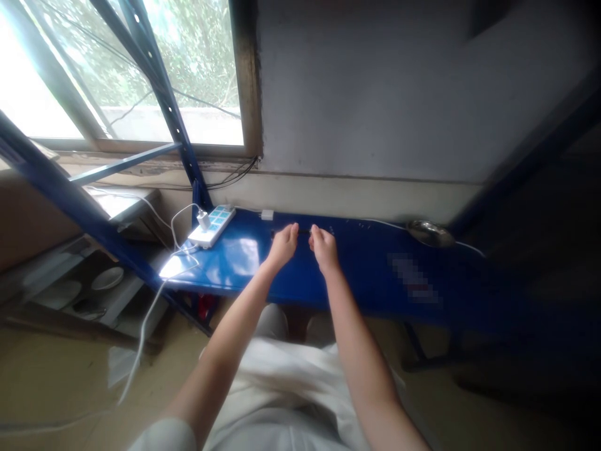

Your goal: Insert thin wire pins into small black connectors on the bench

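Observation:
My left hand (283,244) and my right hand (324,247) are raised over the blue tabletop (300,275), a short way apart. Both are closed, thumbs up, each pinching one end of a thin dark stick-like piece (304,232) that spans the gap between them. Its kind is too small and blurred to make out. A dark end seems to show just left of my left hand. Behind that hand, a white plug adapter (267,215) lies near the table's back edge.
A white power strip (213,227) with a charger (203,218) plugged in lies at the left; its white cable (145,326) hangs to the floor. A shiny metal dish (429,232) stands back right. Small bits (364,225) lie near the wall. Blue uprights (173,113) frame the table.

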Available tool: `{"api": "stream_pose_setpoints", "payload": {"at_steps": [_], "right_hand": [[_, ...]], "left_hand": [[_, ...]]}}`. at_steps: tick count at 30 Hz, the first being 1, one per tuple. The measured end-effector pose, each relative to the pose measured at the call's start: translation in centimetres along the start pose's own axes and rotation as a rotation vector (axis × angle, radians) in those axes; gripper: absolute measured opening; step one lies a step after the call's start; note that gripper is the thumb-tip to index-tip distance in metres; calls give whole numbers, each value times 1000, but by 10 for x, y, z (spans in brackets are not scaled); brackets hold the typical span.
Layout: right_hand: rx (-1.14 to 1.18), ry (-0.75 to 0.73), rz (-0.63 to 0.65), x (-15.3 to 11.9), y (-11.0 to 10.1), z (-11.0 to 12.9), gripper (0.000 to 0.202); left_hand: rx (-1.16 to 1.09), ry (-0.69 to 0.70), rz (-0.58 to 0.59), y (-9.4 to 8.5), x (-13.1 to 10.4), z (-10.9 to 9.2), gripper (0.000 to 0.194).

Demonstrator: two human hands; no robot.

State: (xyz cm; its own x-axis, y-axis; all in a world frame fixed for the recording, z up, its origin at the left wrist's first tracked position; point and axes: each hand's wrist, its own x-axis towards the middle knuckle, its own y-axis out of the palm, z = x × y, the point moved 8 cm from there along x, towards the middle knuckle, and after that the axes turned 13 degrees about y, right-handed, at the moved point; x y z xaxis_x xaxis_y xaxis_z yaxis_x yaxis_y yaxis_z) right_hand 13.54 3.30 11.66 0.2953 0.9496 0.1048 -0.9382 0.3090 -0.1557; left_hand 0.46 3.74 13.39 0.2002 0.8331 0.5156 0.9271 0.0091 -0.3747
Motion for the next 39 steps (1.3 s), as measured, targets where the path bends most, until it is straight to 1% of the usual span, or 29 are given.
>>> {"api": "stream_pose_setpoints", "payload": {"at_steps": [2,4,8,10,13,16,20,24,26,28,31,34,36,39], "right_hand": [[-63,-43,-9,-2,-2,6,47],[-125,-91,3,-5,-4,13,47],[-206,-141,91,-6,-4,19,43],[-241,-140,159,-5,-2,16,41],[-291,-140,244,-4,1,9,36],[-292,-168,275,-3,1,6,32],[-248,-188,259,-1,-4,3,29],[-178,-178,289,-1,-2,0,27],[-161,-155,309,-1,0,-3,26],[-169,-145,293,-1,1,-4,26],[-203,-171,220,1,-2,-2,23],[-226,-198,166,3,-6,0,21],[-235,-207,161,4,-7,0,20],[-240,-223,185,3,-4,-1,17]], "left_hand": [[-75,-68,23,3,1,3,47],[-199,-154,61,7,1,7,47],[-467,-357,148,14,-3,15,44],[-512,-431,188,13,-5,19,43],[-510,-478,216,10,-7,24,42],[-496,-463,224,8,-8,25,42],[-468,-450,235,9,-8,29,43],[-433,-437,201,5,-6,33,41],[-385,-404,168,2,-4,33,38],[-332,-350,121,-2,-1,32,36],[-314,-251,48,-5,3,28,36],[-359,-151,32,-2,5,22,34],[-381,-131,28,0,5,21,33],[-391,-148,-10,3,2,23,35]]}}
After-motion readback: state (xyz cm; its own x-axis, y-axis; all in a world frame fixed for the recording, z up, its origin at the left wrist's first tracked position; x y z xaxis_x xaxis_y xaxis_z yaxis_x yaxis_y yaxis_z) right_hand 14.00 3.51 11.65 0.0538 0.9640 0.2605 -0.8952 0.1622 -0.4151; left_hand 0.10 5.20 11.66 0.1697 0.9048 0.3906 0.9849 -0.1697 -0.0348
